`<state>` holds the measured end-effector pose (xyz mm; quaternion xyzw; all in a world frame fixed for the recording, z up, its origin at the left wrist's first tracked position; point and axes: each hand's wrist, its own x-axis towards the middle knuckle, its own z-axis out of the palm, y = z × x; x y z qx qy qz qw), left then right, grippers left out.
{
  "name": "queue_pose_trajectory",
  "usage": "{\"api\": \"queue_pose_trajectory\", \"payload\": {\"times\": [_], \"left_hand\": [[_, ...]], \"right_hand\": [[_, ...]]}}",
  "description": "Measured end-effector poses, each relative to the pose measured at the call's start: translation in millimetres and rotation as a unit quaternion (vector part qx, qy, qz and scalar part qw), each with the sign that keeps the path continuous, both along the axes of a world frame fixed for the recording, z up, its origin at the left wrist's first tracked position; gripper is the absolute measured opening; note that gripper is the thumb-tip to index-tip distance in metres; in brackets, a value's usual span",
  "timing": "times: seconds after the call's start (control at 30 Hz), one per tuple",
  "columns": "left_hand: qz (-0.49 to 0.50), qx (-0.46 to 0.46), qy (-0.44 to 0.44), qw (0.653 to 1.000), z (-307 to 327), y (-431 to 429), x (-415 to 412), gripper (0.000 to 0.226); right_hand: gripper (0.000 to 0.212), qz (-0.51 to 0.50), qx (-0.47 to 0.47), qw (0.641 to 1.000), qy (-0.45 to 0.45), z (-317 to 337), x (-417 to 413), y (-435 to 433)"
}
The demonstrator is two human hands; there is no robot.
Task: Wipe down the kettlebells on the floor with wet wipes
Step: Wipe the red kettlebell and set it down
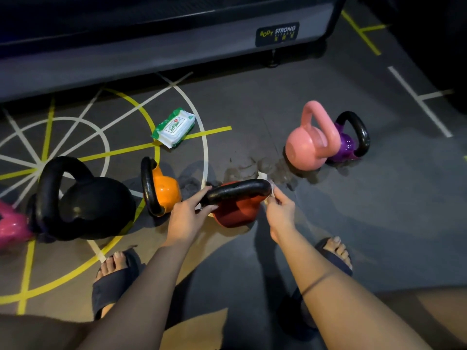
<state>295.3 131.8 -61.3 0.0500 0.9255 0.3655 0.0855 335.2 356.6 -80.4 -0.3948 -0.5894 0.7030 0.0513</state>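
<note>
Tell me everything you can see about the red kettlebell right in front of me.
The red kettlebell has a glossy, rounded red body and a thick black handle that looks scuffed. It sits on the dark floor, handle uppermost, between the orange kettlebell and the pink kettlebell. The left hand grips the handle's left end. The right hand pinches a white wet wipe against its right end.
</note>
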Motion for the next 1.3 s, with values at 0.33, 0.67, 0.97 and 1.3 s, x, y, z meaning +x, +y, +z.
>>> {"api": "queue_pose_trajectory", "payload": {"times": [0.33, 0.67, 0.97, 1.3], "left_hand": [[0.009, 0.004, -0.022, 1.000, 8, 7, 4, 0.054], [0.013, 0.006, -0.011, 1.000, 4, 4, 5, 0.055], [0.004, -0.001, -0.007, 1.000, -3, 2, 5, 0.057], [-0.003, -0.027, -0.018, 0.999, 1, 4, 2, 0.055]], "right_hand": [[0.067, 0.172, 0.273, 0.946, 0.014, 33, -1, -4], [0.099, 0.258, 0.290, 0.918, -0.083, 2, 21, -11], [0.068, 0.218, 0.168, 0.953, -0.128, -19, 14, -9], [0.054, 0.128, 0.194, 0.967, -0.106, 6, 9, -9]]}}
